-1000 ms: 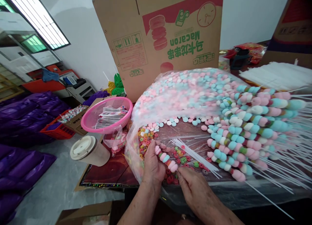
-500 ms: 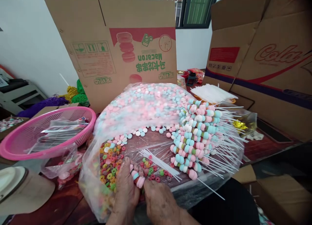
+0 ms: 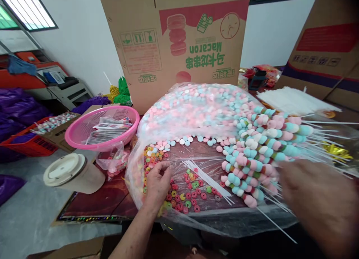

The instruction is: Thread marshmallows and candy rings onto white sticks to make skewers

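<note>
My left hand [image 3: 159, 179] hovers over the loose fruit-coloured gummy rings [image 3: 187, 195], its thumb and fingers curled together in a pinch. Whatever lies between those fingertips is too small to make out. On the right, my right hand [image 3: 314, 199] is smeared by motion beside the heap of candy skewers [image 3: 252, 158], and its fingers cannot be read. The skewers carry pink, blue and white marshmallows with gummy rings between them. Bare white sticks [image 3: 207, 180] lie in a small bundle between my hands. Behind them, a clear plastic bag [image 3: 193, 111] is full of pastel marshmallows.
A pink basket [image 3: 70, 137] of printed packets stands left, near a lidded cream cup [image 3: 75, 174]. An upright Macaron carton [image 3: 146, 60] rises behind the bag. A stack of white sticks [image 3: 300, 100] and another carton [image 3: 322, 64] are at right.
My hands have parted: the right swung out to the skewer heap, while the left stayed by the gummy rings. The short candy skewer between them is no longer there. The view turned left.
</note>
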The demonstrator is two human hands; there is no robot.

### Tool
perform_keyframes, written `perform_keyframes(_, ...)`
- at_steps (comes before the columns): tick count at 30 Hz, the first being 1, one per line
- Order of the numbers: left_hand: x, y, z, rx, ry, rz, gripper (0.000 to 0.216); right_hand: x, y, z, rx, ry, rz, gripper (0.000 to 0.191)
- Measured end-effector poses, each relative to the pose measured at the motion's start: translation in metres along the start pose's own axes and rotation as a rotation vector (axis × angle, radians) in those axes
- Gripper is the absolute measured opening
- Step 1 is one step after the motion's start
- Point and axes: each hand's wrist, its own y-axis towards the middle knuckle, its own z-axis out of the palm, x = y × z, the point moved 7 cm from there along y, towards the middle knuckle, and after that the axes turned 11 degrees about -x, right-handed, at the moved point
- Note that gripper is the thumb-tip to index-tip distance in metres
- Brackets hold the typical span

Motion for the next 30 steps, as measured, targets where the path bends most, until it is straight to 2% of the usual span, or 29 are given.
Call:
perform_keyframes(3, -0.001, -0.001, 0.015, 0.137, 0.156, 0.089, 0.007, 0.091, 0.012, 0.023, 0.331, 0.328, -0.074, 0.033)
perform_keyframes(5, -0.005, 0.004, 0.017, 0.174, 0.273, 0.157, 0.006, 0.132, 0.023, 0.036, 0.360, 0.378, -0.083, 0.033)
perform_keyframes(7, -0.014, 0.017, 0.011, 0.132, 0.416, 0.256, 0.008, 0.151, 0.029, 0.049, 0.356, 0.404, -0.076, 0.031)
perform_keyframes(10, -0.027, 0.043, 0.015, 0.125, 0.719, 0.429, 0.015, 0.151, 0.030, 0.064, 0.363, 0.448, -0.061, 0.029)
perform_keyframes(13, -0.028, 0.071, 0.042, 0.219, 0.954, 0.526, 0.022, 0.143, 0.033, 0.069, 0.389, 0.484, -0.031, 0.024)
perform_keyframes(17, -0.017, 0.096, 0.083, 0.326, 0.959, 0.535, 0.022, 0.145, 0.061, 0.065, 0.346, 0.547, -0.001, 0.023)
perform_keyframes(19, -0.011, 0.099, 0.092, 0.373, 0.950, 0.532, 0.021, 0.153, 0.083, 0.069, 0.316, 0.567, 0.013, 0.025)
perform_keyframes(22, -0.007, 0.095, 0.087, 0.421, 0.916, 0.528, 0.025, 0.171, 0.114, 0.087, 0.330, 0.582, 0.032, 0.019)
perform_keyframes(26, -0.007, 0.091, 0.068, 0.504, 0.825, 0.491, 0.024, 0.190, 0.135, 0.104, 0.375, 0.634, 0.048, 0.031)
perform_keyframes(28, -0.007, 0.092, 0.061, 0.524, 0.769, 0.440, 0.023, 0.189, 0.132, 0.099, 0.402, 0.682, 0.048, 0.027)
perform_keyframes(30, -0.009, 0.091, 0.054, 0.508, 0.698, 0.380, 0.020, 0.182, 0.121, 0.085, 0.407, 0.752, 0.039, 0.021)
